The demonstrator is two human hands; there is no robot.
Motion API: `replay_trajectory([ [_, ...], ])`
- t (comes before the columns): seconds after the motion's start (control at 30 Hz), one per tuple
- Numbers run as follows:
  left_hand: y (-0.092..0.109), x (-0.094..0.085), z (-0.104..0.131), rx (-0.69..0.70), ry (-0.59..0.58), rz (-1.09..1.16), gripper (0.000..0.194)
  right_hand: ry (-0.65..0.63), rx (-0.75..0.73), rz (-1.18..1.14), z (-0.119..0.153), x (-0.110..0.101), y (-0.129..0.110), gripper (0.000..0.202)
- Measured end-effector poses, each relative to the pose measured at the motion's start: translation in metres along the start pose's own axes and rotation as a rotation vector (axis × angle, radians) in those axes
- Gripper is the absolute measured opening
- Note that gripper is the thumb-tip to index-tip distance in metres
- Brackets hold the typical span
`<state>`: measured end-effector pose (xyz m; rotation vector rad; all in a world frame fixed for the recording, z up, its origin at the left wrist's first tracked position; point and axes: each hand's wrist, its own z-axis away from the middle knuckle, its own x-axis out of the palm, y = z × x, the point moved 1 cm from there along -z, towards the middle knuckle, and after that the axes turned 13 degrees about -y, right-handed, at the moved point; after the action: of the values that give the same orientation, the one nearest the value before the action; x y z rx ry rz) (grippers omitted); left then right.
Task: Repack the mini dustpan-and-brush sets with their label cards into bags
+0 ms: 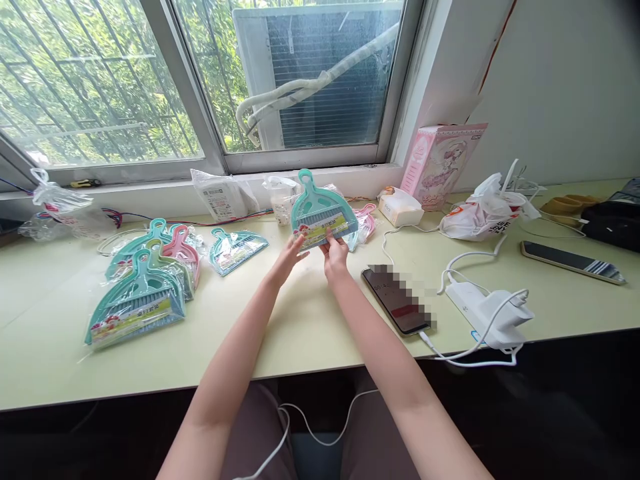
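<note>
A teal dustpan-and-brush set (pixel 320 212) with a printed label is held upright above the desk, handle at the top. My right hand (pixel 335 256) grips its lower edge, thumb on the label. My left hand (pixel 289 260) is at its lower left corner, fingers spread and touching or nearly touching it. Another wrapped teal set (pixel 237 250) lies to the left. Farther left is a pile with a large teal set (pixel 137 300) in front and a pink one (pixel 183 252) behind. A further pink set (pixel 367 220) lies partly hidden behind the held one.
Right of my hands, a phone (pixel 397 300) is plugged into a cable beside a white power strip (pixel 487 313). Another phone (pixel 573 262) lies farther right. Tissues (pixel 400 207), a pink box (pixel 443 167) and a plastic bag (pixel 483 213) stand behind.
</note>
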<state>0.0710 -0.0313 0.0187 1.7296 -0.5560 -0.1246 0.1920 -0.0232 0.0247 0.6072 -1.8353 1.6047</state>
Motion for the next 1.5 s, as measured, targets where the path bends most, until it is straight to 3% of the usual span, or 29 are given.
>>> replay_trajectory([
  [0.1, 0.007, -0.007, 0.001, 0.093, 0.188, 0.073, 0.049, -0.06, 0.042, 0.044, 0.008, 0.006, 0.016, 0.024],
  [0.2, 0.008, -0.015, 0.0, 0.088, 0.336, 0.058, 0.053, -0.068, 0.07, 0.085, 0.01, 0.007, 0.027, 0.026],
  [0.33, 0.016, -0.028, -0.001, 0.135, 0.325, -0.002, 0.052, -0.22, 0.167, 0.22, 0.002, 0.005, 0.023, 0.031],
  [0.43, 0.027, -0.045, 0.004, 0.182, 0.342, -0.029, 0.049, -0.389, 0.175, 0.487, 0.002, 0.004, 0.014, 0.028],
  [0.53, 0.034, -0.068, 0.012, 0.187, 0.406, 0.0, 0.044, -0.495, -0.142, 0.985, 0.011, 0.007, 0.002, 0.004],
  [0.63, 0.031, -0.089, 0.019, 0.126, 0.499, 0.062, 0.037, -0.55, -0.527, 1.46, 0.021, 0.009, -0.008, 0.048],
  [0.77, 0.02, -0.104, 0.023, 0.035, 0.557, 0.134, 0.029, -0.639, -0.708, 1.713, 0.021, 0.004, -0.011, 0.064],
  [0.9, 0.016, -0.104, 0.023, -0.002, 0.577, 0.176, 0.026, -0.699, -0.766, 1.74, 0.013, -0.005, -0.008, 0.064],
  [1.2, 0.014, -0.106, 0.029, -0.221, 0.453, 0.174, 0.022, -0.662, -0.717, 1.705, 0.01, -0.001, -0.012, 0.025],
  [1.5, 0.022, -0.102, 0.037, -0.347, 0.419, 0.058, 0.031, -0.685, -0.504, 1.272, -0.002, -0.001, -0.011, 0.013],
])
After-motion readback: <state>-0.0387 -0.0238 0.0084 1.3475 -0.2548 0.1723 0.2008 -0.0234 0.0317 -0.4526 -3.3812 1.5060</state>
